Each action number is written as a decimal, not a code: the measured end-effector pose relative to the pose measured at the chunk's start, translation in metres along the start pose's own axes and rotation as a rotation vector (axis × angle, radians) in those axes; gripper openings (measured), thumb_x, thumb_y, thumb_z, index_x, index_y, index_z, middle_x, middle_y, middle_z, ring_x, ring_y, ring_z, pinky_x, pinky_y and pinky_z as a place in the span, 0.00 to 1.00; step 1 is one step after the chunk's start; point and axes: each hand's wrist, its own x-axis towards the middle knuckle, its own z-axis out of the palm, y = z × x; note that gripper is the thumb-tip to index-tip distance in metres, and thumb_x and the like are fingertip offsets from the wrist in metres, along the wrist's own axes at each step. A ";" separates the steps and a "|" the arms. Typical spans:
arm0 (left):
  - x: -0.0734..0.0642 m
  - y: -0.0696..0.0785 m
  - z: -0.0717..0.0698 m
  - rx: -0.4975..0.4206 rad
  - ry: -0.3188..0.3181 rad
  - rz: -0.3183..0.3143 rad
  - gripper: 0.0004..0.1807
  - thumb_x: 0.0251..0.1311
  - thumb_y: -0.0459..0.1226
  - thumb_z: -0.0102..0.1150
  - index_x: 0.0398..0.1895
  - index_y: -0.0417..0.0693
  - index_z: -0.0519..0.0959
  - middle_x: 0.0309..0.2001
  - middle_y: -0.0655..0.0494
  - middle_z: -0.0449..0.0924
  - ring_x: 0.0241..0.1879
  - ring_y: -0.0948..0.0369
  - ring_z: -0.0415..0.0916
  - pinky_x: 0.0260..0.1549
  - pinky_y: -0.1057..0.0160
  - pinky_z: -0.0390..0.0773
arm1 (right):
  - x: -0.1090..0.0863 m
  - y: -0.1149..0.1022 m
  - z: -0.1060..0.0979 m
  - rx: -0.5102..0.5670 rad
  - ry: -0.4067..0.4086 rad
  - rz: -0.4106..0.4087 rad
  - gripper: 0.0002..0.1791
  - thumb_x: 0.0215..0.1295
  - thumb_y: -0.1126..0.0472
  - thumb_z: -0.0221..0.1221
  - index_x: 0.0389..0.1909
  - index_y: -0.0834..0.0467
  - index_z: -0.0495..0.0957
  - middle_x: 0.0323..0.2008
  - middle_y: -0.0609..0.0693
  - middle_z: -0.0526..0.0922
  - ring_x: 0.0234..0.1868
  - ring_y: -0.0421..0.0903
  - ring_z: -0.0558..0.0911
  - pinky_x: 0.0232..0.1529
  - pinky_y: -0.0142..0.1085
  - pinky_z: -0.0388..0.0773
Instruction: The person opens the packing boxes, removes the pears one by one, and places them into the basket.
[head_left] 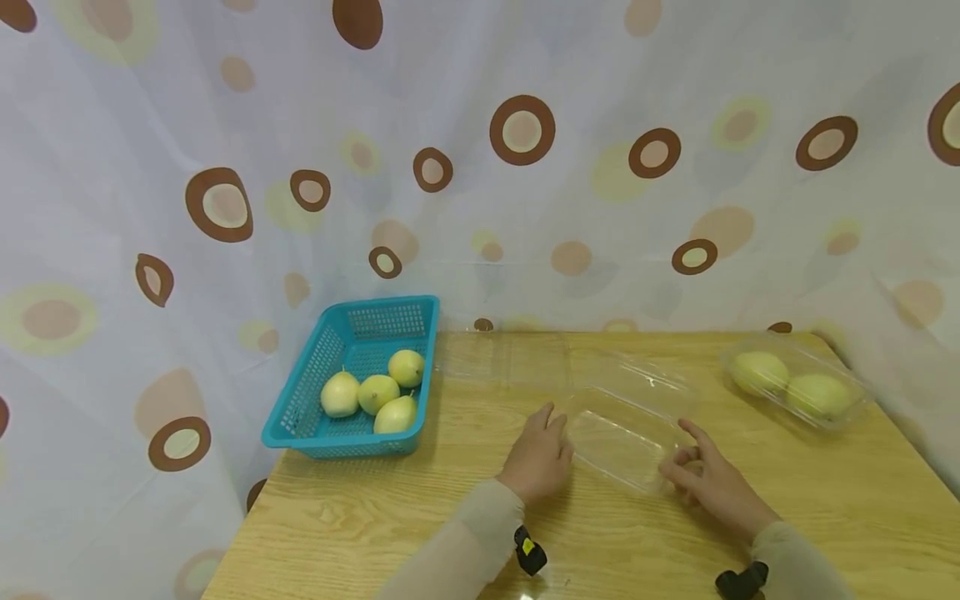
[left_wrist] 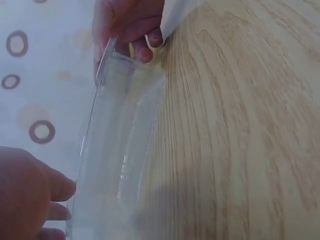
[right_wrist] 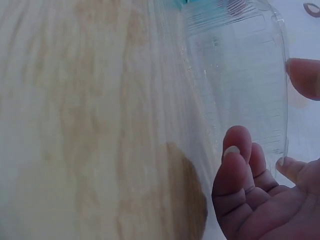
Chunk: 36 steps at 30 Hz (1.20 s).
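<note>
We are seeing an open clear plastic container [head_left: 617,447] sitting between the two hands, over the wooden table [head_left: 337,521]; we are not telling whether its base is fully touching the wood. The left hand [head_left: 538,458] is resting at one short end, fingertips by the rim, fingers loosely bent; the right hand [head_left: 716,485] is resting at the other end, index finger spread away from the rest, other fingers partly curling; for both we are not able to tell whether the rim is being pinched or just touched.

Handling: we are judging it light, thin-walled and springy, a bit slippery, likely to be denting or cracking under a hard squeeze; we are favouring a soft hold on both short ends, under the rim.

Views: head is giving the layout, with the blue basket [head_left: 352,451] holding yellow fruits [head_left: 378,392], another clear plastic piece [head_left: 647,382] lying behind, and a clear box [head_left: 861,398] with two fruits at the right; left wrist is showing the side wall edge-on; right wrist is showing ribbing on the plastic and the right palm side, which head is hiding.
</note>
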 end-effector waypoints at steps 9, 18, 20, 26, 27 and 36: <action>-0.018 0.042 -0.002 0.323 0.046 0.110 0.36 0.62 0.63 0.50 0.61 0.46 0.73 0.64 0.48 0.68 0.65 0.53 0.63 0.60 0.60 0.68 | -0.006 -0.004 0.002 -0.105 0.091 -0.039 0.52 0.65 0.44 0.60 0.74 0.64 0.39 0.58 0.62 0.63 0.41 0.49 0.77 0.32 0.37 0.79; -0.028 0.060 0.011 0.360 -0.004 0.075 0.45 0.60 0.69 0.41 0.64 0.41 0.70 0.68 0.40 0.61 0.67 0.48 0.60 0.62 0.58 0.66 | -0.008 -0.010 0.006 -0.223 0.151 -0.037 0.51 0.64 0.38 0.57 0.71 0.67 0.46 0.57 0.66 0.66 0.51 0.62 0.77 0.38 0.46 0.80; -0.027 0.058 0.011 0.375 -0.004 0.068 0.44 0.62 0.67 0.41 0.65 0.41 0.69 0.68 0.39 0.60 0.68 0.48 0.59 0.63 0.59 0.65 | -0.008 -0.009 0.007 -0.244 0.167 -0.042 0.49 0.64 0.37 0.57 0.70 0.68 0.50 0.55 0.67 0.67 0.49 0.61 0.78 0.36 0.44 0.80; -0.018 0.052 0.014 0.380 -0.026 0.056 0.40 0.65 0.64 0.43 0.65 0.40 0.69 0.70 0.41 0.58 0.69 0.50 0.57 0.65 0.62 0.61 | -0.010 -0.007 0.006 -0.336 0.224 -0.070 0.41 0.65 0.39 0.56 0.64 0.68 0.63 0.49 0.66 0.66 0.42 0.54 0.74 0.32 0.40 0.75; -0.016 0.051 0.014 0.372 -0.029 0.057 0.40 0.65 0.63 0.44 0.66 0.40 0.69 0.71 0.41 0.57 0.69 0.51 0.57 0.65 0.62 0.61 | -0.010 -0.007 0.006 -0.346 0.232 -0.071 0.39 0.66 0.39 0.56 0.64 0.67 0.64 0.51 0.67 0.65 0.42 0.54 0.73 0.33 0.40 0.74; -0.004 0.041 0.014 0.298 -0.039 0.105 0.37 0.69 0.56 0.45 0.69 0.36 0.62 0.72 0.42 0.52 0.72 0.53 0.51 0.64 0.64 0.62 | -0.013 -0.010 0.005 -0.379 0.287 -0.102 0.34 0.67 0.41 0.55 0.59 0.66 0.69 0.60 0.71 0.58 0.50 0.64 0.72 0.38 0.52 0.78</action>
